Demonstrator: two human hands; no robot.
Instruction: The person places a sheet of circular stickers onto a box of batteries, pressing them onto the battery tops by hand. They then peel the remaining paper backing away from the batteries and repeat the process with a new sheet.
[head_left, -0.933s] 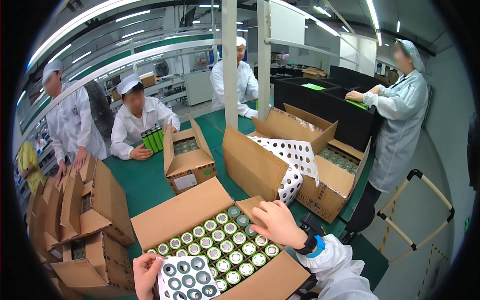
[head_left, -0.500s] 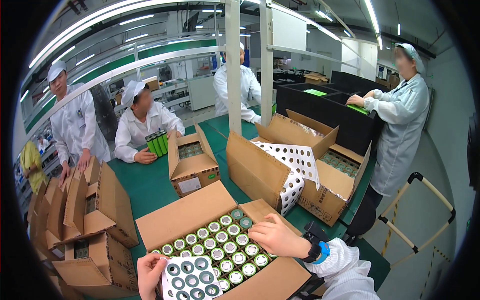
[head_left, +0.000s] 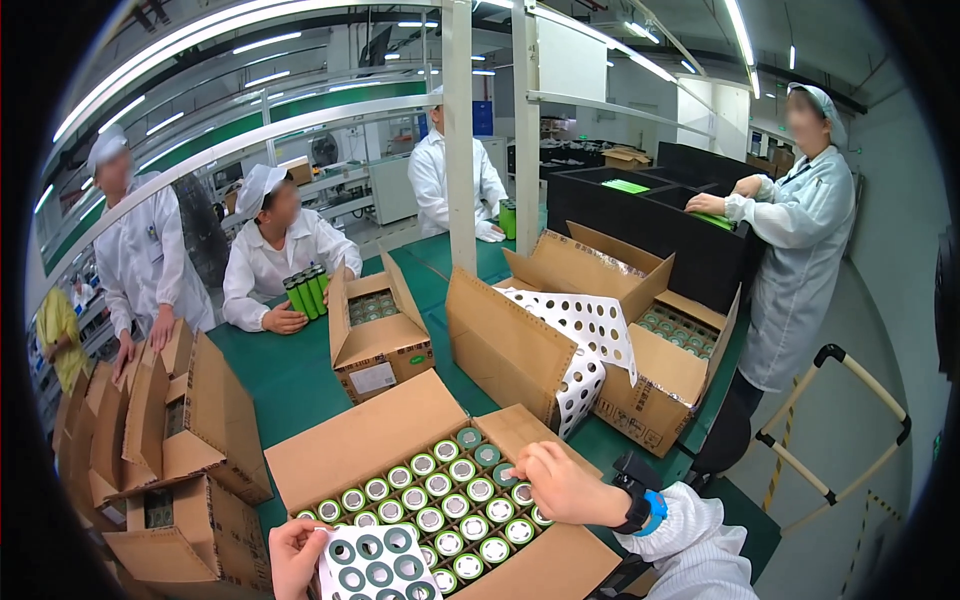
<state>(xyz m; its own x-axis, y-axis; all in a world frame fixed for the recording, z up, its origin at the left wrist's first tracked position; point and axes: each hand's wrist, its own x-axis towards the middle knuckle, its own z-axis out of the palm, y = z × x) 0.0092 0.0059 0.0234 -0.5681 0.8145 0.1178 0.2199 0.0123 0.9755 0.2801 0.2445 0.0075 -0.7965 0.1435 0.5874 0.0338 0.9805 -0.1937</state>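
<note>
An open cardboard box (head_left: 370,425) in front of me holds rows of upright cylindrical battery cells (head_left: 430,519) with light green rims and metal tops, set in a divider grid. In my left hand (head_left: 295,556), at the box's near left, is pinched a white sheet of dark green ring stickers (head_left: 378,572), which covers some cells. My right hand (head_left: 568,484) is over the box's right side, fingertips pressed together at a cell top. Whatever they may hold is hidden. Several cells in the far right corner bear dark green rings (head_left: 487,454).
Beyond stand an open box of cells (head_left: 375,375) and a larger box (head_left: 640,400) with white perforated sheets (head_left: 585,330) beside it. Stacked cartons (head_left: 190,440) line the left. Co-workers (head_left: 285,250) stand or sit around the green table (head_left: 275,350); one handles green cell packs.
My right hand has moved slightly right and nearer, its fingers drawn together. One more cell in the far right corner shows a dark green ring. The sheet has shifted slightly down and left.
</note>
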